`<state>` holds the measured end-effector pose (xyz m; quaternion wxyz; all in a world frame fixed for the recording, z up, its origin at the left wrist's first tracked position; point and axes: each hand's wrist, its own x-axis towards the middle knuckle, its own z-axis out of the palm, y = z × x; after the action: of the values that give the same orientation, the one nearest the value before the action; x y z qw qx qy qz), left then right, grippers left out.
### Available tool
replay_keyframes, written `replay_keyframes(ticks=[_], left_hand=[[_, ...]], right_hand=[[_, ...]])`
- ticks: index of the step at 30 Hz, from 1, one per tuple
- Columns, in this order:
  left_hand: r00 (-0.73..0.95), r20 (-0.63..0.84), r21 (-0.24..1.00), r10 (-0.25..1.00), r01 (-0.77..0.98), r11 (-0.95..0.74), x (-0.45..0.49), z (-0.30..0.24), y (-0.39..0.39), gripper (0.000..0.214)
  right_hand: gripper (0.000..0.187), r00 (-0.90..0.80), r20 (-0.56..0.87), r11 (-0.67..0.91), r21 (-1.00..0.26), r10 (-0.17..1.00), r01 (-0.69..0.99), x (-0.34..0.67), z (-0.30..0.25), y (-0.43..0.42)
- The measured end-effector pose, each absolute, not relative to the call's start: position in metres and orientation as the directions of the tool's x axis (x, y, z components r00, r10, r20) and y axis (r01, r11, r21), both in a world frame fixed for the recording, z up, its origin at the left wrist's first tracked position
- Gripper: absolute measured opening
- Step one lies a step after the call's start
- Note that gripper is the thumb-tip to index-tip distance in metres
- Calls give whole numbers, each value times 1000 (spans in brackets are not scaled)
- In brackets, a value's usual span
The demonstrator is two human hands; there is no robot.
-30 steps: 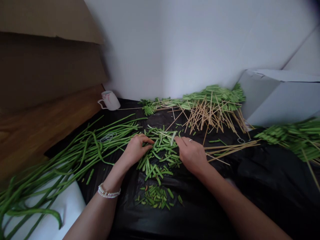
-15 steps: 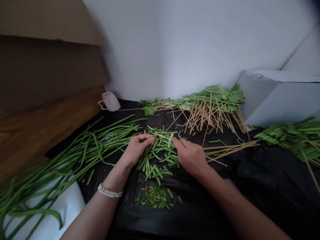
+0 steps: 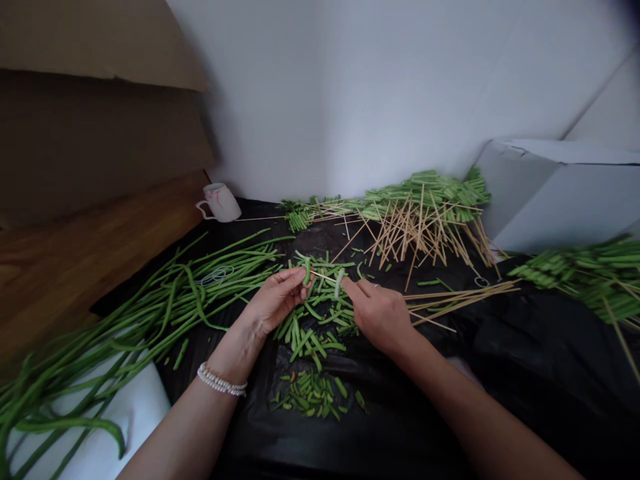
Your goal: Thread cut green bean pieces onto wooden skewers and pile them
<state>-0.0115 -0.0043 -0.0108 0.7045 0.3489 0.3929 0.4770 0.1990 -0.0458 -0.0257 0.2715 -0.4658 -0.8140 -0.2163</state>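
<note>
My right hand (image 3: 381,313) is closed around a thin wooden skewer (image 3: 324,275) that points left. One pale green bean piece (image 3: 339,283) sits across the skewer close to my right fingers. My left hand (image 3: 281,295) pinches another green bean piece (image 3: 307,272) upright at the skewer's tip; whether the tip has pierced it I cannot tell. Beneath both hands lies a heap of cut bean pieces (image 3: 305,339) on black plastic sheeting (image 3: 240,427). Nearer to me is a small pile of short bean ends (image 3: 315,395).
Long whole beans (image 3: 165,313) spread along the left, partly over a white surface (image 3: 143,400). Skewered beans (image 3: 425,193) are stacked at the back, more (image 3: 590,273) at right. Bare skewers (image 3: 465,299) lie beside my right hand. A mug (image 3: 221,203) and white box (image 3: 565,193) stand behind.
My left hand has turned, so the bean piece between its fingertips now stands upright by the skewer tip. My right hand has stayed nearly in place.
</note>
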Motion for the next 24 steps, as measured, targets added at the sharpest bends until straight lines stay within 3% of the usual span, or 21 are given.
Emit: replay_keyframes(ticks=[15,24], left_hand=[[92,-237,898,967,-359,254,-11,-12,-3,26],[152,-262,888,953,-348,300,-5,-12,-8,25]], right_hand=[[37,-422,623,459,113,658,881,198,-24,-49],[35,-416,631,472,89,655,877,196,-27,-49]])
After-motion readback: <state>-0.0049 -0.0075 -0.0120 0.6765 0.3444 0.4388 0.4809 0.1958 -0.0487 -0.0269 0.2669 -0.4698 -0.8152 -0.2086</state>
